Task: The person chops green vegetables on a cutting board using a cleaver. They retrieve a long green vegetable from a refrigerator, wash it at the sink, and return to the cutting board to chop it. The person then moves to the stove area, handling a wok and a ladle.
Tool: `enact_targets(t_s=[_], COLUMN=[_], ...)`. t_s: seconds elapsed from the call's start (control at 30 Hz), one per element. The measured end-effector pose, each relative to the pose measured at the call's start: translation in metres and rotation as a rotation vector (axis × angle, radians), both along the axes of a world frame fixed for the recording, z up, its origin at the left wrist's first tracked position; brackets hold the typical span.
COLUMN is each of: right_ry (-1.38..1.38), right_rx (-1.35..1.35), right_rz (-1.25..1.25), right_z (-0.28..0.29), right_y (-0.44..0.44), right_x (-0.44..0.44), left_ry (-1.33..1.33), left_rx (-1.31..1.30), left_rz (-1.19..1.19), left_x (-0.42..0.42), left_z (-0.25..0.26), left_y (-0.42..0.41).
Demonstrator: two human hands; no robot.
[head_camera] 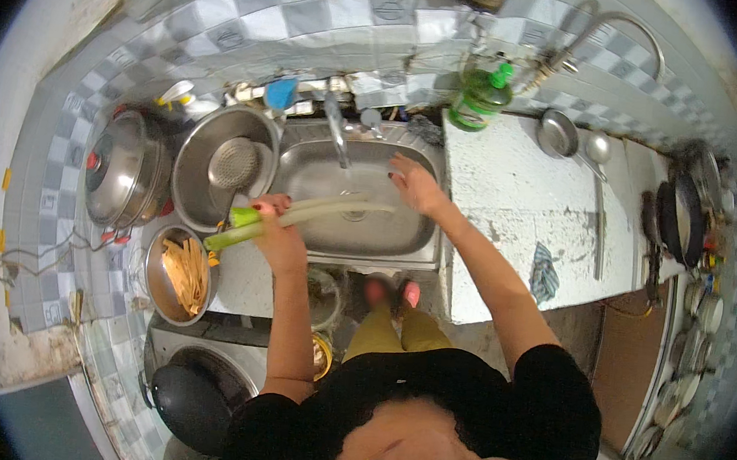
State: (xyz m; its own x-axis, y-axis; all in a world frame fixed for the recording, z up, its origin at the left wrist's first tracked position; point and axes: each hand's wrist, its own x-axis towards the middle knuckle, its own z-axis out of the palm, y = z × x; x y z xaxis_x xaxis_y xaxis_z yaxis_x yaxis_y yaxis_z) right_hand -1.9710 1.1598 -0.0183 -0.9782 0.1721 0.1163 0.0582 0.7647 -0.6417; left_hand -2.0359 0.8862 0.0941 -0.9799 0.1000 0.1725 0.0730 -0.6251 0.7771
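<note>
My left hand (282, 239) is closed around long leek stalks (327, 212), at the left rim of the stainless steel sink (308, 172). Their green cut ends stick out to the left of the fist, while the pale ends reach right, over the basin and its drain. On the basin's right side hovers my right hand (418, 188), empty, its fingers somewhat spread and apart from the stalks. Between the hands, at the back, a metal faucet (336, 128) points down into the basin. A thin stream seems to fall from its spout, but blur makes this unsure.
Left of the sink stand a steel basin (192, 175) holding a perforated skimmer (235, 162), a lidded steamer pot (127, 169) and a bowl of yellowish strips (186, 273). A green pump bottle (481, 102), ladle (599, 148), small pan (558, 133) and striped cloth (543, 275) lie right. A wok (192, 405) sits lower left.
</note>
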Motion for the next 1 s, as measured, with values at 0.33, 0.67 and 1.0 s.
enact_targets(t_s=[0.33, 0.67, 1.0], right_ry=[0.137, 0.156, -0.794], right_rx=[0.216, 0.655, -0.449], right_rz=[-0.21, -1.001, -2.285], right_z=[0.125, 0.172, 0.066], right_y=[-0.019, -0.012, -0.327], right_x=[0.196, 0.647, 1.068], left_ry=[-0.221, -0.406, 0.018], left_rx=[0.332, 0.18, 0.242], left_rz=[-0.457, -1.531, -2.276], left_x=[0.086, 0.533, 0.929], left_z=[0.065, 0.051, 0.068], left_y=[0.063, 0.256, 0.317])
